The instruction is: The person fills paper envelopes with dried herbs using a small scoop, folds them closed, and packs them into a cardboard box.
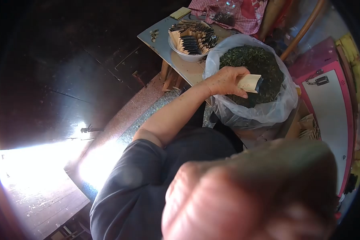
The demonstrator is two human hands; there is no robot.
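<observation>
My left hand [227, 81] pinches a small tan paper packet [249, 83] between thumb and fingers. Its dark-lined mouth gapes to the right, above dried, chopped green leaves [252, 58]. These leaves fill a translucent plastic bag [250, 118] with its rim folded outward. Close to the camera, my right hand [248, 192] looms large and blurred across the bottom; its fingers and anything they hold cannot be made out. Beyond the left hand, a white bowl [192, 58] is crowded with upright paper packets [191, 43] showing dark edges.
The bowl stands on a grey-topped table [158, 44] with a red checked cloth [250, 22] behind it. A pink-framed cabinet [328, 92] flanks the bag on the right. More folded papers [308, 127] lie below the bag. Glare covers a wooden surface [48, 200] at lower left.
</observation>
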